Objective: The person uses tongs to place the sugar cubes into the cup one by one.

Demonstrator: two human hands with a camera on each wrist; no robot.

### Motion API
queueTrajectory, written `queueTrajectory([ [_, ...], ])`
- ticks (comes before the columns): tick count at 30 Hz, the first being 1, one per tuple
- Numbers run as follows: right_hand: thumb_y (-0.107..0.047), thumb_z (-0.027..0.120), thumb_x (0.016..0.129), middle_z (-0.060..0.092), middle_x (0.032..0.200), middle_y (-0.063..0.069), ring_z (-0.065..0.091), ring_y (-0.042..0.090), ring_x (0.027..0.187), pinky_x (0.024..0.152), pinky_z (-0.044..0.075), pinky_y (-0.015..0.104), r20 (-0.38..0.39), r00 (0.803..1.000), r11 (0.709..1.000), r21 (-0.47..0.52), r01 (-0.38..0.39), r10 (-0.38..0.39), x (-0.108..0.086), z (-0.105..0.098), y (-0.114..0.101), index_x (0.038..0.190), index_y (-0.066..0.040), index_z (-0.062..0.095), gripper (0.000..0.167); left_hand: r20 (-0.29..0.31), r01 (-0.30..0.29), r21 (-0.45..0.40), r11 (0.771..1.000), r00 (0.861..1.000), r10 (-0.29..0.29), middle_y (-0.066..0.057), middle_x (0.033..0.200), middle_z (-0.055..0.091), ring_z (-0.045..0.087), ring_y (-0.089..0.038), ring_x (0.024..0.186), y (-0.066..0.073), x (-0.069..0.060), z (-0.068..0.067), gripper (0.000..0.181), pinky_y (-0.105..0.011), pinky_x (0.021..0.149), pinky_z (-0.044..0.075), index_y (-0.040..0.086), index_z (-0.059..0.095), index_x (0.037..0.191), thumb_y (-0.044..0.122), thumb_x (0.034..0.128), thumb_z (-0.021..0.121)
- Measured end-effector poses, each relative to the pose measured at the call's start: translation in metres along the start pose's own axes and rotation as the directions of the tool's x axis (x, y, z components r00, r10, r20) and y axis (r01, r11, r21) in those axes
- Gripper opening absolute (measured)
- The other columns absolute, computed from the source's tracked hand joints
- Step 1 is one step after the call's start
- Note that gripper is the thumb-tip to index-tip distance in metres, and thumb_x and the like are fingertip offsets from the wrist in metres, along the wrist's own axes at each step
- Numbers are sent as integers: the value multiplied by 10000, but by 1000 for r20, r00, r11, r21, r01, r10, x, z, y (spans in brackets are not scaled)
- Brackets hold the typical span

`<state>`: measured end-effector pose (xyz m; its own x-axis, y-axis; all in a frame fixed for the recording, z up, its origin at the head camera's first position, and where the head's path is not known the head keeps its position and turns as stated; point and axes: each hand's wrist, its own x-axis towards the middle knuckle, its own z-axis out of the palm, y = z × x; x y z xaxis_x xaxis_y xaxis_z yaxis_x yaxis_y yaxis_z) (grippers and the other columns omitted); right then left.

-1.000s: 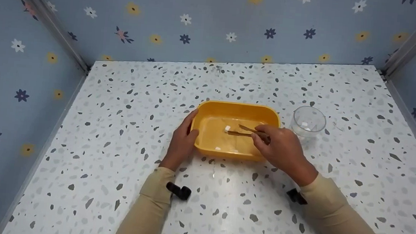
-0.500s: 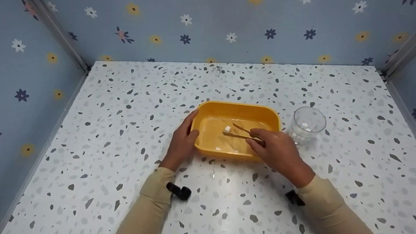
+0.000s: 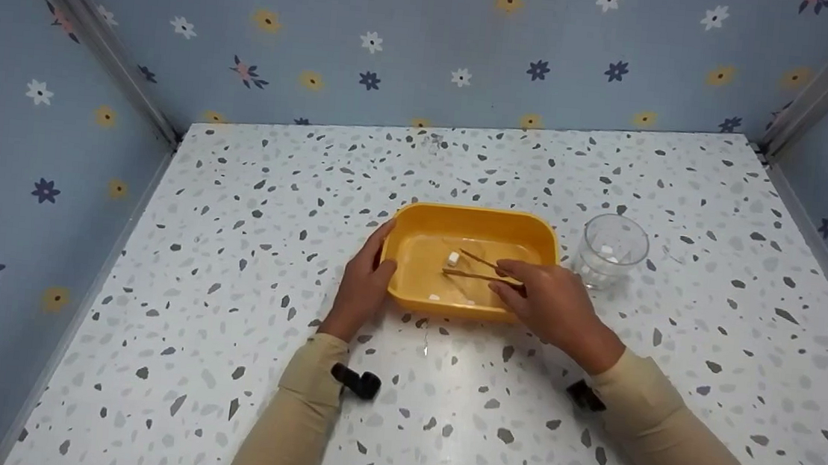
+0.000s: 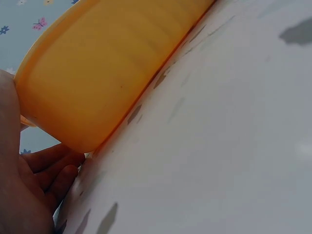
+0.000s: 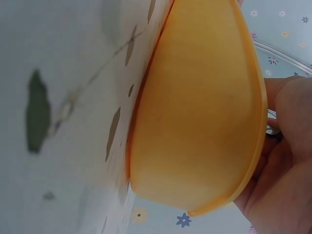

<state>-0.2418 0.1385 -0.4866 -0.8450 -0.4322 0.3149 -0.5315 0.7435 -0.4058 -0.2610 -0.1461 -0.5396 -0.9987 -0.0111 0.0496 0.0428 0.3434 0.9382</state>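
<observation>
My left hand (image 3: pixel 365 281) grips the left end of a yellow rectangular tub (image 3: pixel 475 219), thumb by the rim and fingers along the outer wall. In the left wrist view its fingers (image 4: pixel 61 175) curl at the tub's base. My right hand (image 3: pixel 554 301) holds small brown tongs (image 3: pixel 481 277) over the tub, their prongs spread apart. A small white cube (image 3: pixel 454 258) lies in the tub near the tong tips. Whether the tips touch it I cannot tell. Low along the near wall show two more white bits (image 3: pixel 434 297). The right wrist view shows the tub's outside wall (image 5: pixel 195 107), hiding the tongs.
Right of the tub stands a clear glass (image 3: pixel 613 250) with several white pieces inside. The speckled white table (image 3: pixel 231 261) meets flowered blue panels (image 3: pixel 430 47) at the back and sides.
The right hand has shifted slightly left and nearer the body, and the tong tips have come further left around the white cube. The left hand keeps its grip on the tub.
</observation>
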Motion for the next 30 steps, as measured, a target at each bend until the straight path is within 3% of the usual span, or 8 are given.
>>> queueTrajectory([
  [6,-272,722,928,716,838,26,560,159,608,539,464,301,30,999,999,-11,-34,34,0,0,-2,1116,-76,749,273,5,2,16,1000,1000,-2,106,1541,412,468,-100,1294,0,0,0,618,-343,1105,364,353,362,1551,175,967,459],
  [15,-243,702,920,598,653,-34,506,154,543,492,412,312,23,996,995,-59,-84,85,0,2,-6,876,-98,713,152,17,1,8,1000,1000,-2,110,1552,396,432,-101,1350,0,0,0,619,-349,1125,343,370,356,1551,193,966,453],
  [30,-208,699,918,704,790,53,592,217,627,568,497,386,27,989,989,-37,-146,147,-1,4,-10,1033,-46,748,204,11,5,-1,1000,1000,-5,128,1542,403,454,-88,1313,-1,0,-1,615,-346,1115,355,387,369,1540,201,962,461],
])
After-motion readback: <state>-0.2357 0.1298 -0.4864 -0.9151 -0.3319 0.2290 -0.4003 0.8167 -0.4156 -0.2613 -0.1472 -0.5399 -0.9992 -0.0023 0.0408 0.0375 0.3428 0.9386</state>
